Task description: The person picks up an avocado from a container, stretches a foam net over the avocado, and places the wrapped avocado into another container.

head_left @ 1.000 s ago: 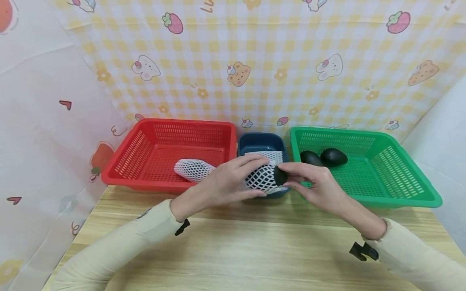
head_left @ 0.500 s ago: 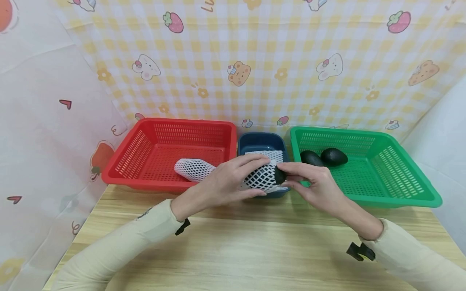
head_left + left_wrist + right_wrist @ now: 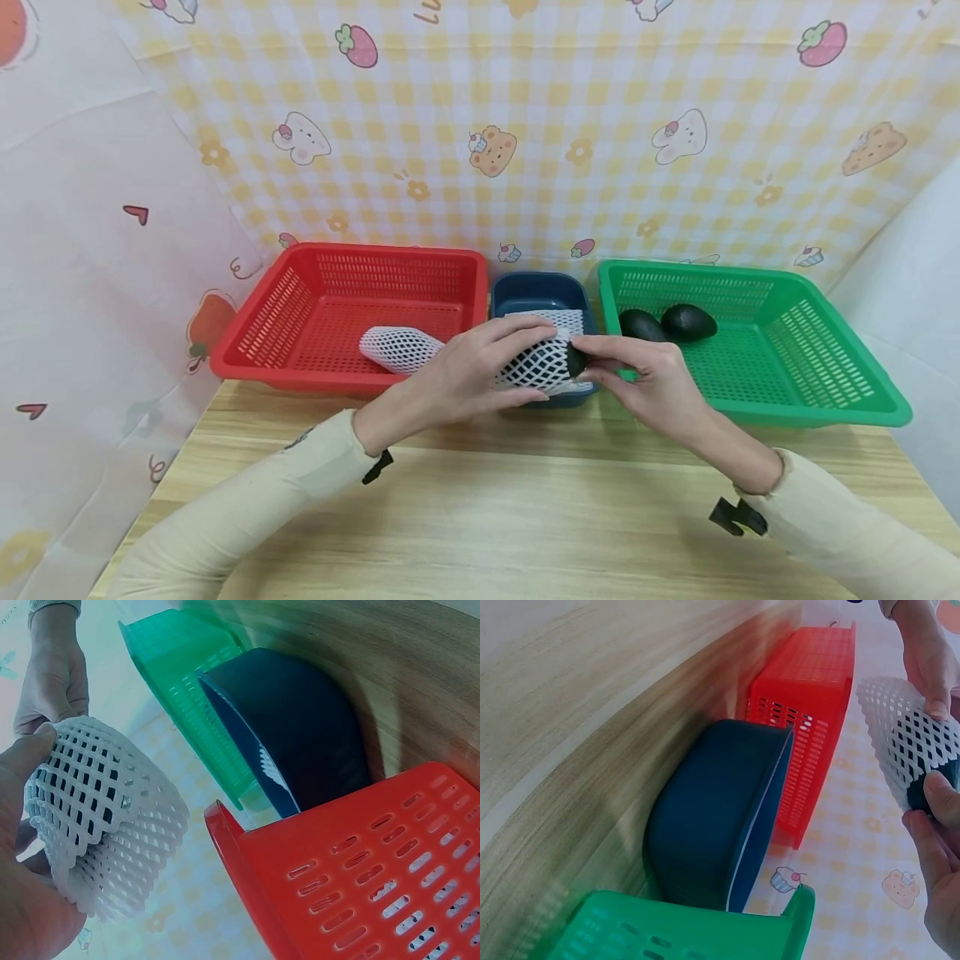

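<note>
Over the small blue bin, my left hand grips a white foam net sleeve with its thumb and fingers. A dark avocado sits mostly inside the net, its right end bare. My right hand pinches that bare end between thumb and fingertips. In the left wrist view, the net's loose tail flares out past the avocado. The right wrist view shows the thumb pressing the avocado's dark end at the net's mouth.
A red basket on the left holds a netted fruit. On the right, a green basket holds two bare avocados. More foam net lies in the blue bin. The wooden table extends in front.
The right hand has edged slightly left, and a little less of the avocado's dark end shows outside the net. The left hand keeps its grip in nearly the same place.
</note>
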`<state>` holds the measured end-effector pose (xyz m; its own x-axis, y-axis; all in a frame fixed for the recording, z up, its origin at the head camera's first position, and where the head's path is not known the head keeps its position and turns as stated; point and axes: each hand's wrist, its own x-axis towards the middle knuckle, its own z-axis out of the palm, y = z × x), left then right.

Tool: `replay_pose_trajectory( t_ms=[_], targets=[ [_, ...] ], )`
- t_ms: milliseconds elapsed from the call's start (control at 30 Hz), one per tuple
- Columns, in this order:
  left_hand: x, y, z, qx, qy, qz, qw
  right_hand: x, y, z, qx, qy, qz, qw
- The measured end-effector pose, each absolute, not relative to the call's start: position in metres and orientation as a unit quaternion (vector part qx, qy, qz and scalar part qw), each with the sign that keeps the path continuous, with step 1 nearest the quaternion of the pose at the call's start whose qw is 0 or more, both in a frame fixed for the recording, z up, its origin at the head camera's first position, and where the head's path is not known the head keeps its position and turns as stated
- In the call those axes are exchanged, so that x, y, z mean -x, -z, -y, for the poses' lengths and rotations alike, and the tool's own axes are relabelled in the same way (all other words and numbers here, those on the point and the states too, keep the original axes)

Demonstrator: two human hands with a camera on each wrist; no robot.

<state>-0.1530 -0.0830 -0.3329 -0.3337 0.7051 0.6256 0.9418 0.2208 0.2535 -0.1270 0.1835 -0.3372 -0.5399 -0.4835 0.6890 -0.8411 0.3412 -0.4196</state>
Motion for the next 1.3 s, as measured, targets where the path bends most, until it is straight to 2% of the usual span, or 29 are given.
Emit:
replay_pose_trajectory(
  t_ms=[233,1300],
  targets=[
    [0.154,0.333,0.082,0.543,0.31,0.755,0.199,0.128,0.338,-0.182,-0.413,-0.384,0.786,0.252],
    [0.156,0.331,0.08,0.549,0.313,0.747,0.205,0.124,0.34,-0.166,-0.399,-0.414,0.781,0.245]
  ],
)
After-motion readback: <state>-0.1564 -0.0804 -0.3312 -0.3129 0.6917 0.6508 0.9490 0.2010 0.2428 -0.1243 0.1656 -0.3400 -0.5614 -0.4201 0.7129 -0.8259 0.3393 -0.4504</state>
